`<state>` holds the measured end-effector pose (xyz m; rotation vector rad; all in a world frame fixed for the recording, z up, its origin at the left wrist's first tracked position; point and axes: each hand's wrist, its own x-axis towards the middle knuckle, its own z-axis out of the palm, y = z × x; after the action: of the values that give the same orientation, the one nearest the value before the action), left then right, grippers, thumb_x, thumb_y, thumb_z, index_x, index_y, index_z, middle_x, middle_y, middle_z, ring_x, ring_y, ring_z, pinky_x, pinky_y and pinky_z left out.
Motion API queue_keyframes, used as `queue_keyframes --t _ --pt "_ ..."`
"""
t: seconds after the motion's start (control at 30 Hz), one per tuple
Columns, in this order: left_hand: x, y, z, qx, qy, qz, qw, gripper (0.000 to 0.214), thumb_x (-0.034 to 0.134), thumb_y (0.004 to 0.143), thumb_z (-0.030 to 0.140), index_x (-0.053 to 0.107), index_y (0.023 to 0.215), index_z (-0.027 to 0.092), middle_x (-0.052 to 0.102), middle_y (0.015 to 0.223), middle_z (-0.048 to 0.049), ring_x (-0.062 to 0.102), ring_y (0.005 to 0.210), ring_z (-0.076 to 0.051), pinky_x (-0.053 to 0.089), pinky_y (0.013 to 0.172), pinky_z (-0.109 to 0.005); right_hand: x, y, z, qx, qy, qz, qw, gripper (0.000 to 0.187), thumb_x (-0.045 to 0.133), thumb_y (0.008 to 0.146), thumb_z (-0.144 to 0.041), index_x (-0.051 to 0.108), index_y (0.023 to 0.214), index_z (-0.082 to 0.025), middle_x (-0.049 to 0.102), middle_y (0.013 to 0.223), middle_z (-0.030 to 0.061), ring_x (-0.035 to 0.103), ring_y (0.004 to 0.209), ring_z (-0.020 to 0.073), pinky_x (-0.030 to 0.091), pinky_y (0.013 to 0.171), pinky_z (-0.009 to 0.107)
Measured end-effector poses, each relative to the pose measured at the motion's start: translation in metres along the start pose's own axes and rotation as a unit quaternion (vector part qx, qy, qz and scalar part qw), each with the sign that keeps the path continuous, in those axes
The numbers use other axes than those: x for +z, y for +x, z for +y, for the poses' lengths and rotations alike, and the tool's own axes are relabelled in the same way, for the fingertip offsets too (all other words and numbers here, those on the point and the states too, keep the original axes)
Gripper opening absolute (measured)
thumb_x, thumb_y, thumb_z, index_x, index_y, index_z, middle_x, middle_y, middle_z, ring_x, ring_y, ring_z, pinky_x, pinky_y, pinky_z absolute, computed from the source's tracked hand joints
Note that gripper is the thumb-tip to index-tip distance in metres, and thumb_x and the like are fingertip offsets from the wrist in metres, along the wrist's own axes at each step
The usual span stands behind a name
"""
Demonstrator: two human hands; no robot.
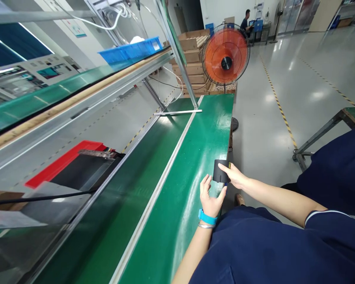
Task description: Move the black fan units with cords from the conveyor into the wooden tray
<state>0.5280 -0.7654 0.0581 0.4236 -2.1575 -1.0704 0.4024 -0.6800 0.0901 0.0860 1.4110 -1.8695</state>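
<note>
A small black rectangular part (219, 173), with a short slit along its lower edge, is held by my right hand (233, 174) above the edge of the green bench top (207, 136). The thumb lies across its face, and the other fingers are hidden behind it. A bit of yellow shows at its right side. My left hand (212, 199) is just below and to the left of the part, palm up, with thumb and fingers apart and nothing in them. A blue band and a silver bangle circle the left wrist.
An orange fan (225, 53) stands beyond the bench's far end, before stacked cardboard boxes (192, 69). Left of the bench runs a raised conveyor (85, 79) carrying a blue bin (133, 50). A red tray (68, 165) sits lower left. Another person (246, 23) sits far back.
</note>
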Motion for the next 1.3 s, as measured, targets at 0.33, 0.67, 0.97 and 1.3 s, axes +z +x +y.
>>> queue_keyframes --t 0.33,0.67,0.97,1.3 --pt "-0.007 -0.113 -0.135 -0.129 0.363 -0.124 0.914 0.084 0.049 0.081 0.061 0.041 0.141 0.002 0.031 0.151 -0.0252 0.031 0.138 -0.041 0.027 0.109 -0.062 -0.035 -0.007 -0.024 0.091 0.072 0.075 0.99 0.046 0.075 0.073 -0.052 0.06 0.1 -0.017 0.069 0.091 0.0073 0.065 0.088 0.0197 0.055 0.084 0.041" --pt "-0.013 -0.131 -0.151 -0.066 0.414 -0.114 0.901 0.081 0.04 0.083 0.065 0.045 0.139 0.006 0.037 0.149 -0.0209 0.034 0.137 -0.035 0.033 0.108 -0.055 -0.081 -0.009 -0.035 0.079 0.205 0.183 0.958 0.057 0.065 0.075 -0.068 0.056 0.106 -0.021 0.067 0.103 0.0076 0.064 0.094 0.0218 0.054 0.088 0.049" --pt "-0.017 -0.132 -0.157 -0.057 0.411 -0.115 0.902 0.082 0.041 0.081 0.067 0.046 0.137 0.008 0.038 0.148 -0.0227 0.038 0.135 -0.037 0.035 0.107 -0.055 -0.122 -0.026 -0.041 0.054 0.291 0.204 0.933 0.061 0.042 0.082 -0.077 0.057 0.105 -0.023 0.067 0.103 0.0068 0.065 0.092 0.0211 0.057 0.076 0.043" --pt "-0.012 -0.126 -0.146 -0.074 0.382 -0.103 0.915 0.076 0.048 0.082 0.058 0.048 0.137 0.006 0.038 0.148 -0.023 0.037 0.136 -0.038 0.032 0.108 -0.058 -0.068 -0.013 -0.06 0.051 0.188 0.134 0.972 0.049 0.056 0.083 -0.066 0.055 0.107 -0.024 0.067 0.104 0.0068 0.065 0.093 0.0205 0.057 0.08 0.044"
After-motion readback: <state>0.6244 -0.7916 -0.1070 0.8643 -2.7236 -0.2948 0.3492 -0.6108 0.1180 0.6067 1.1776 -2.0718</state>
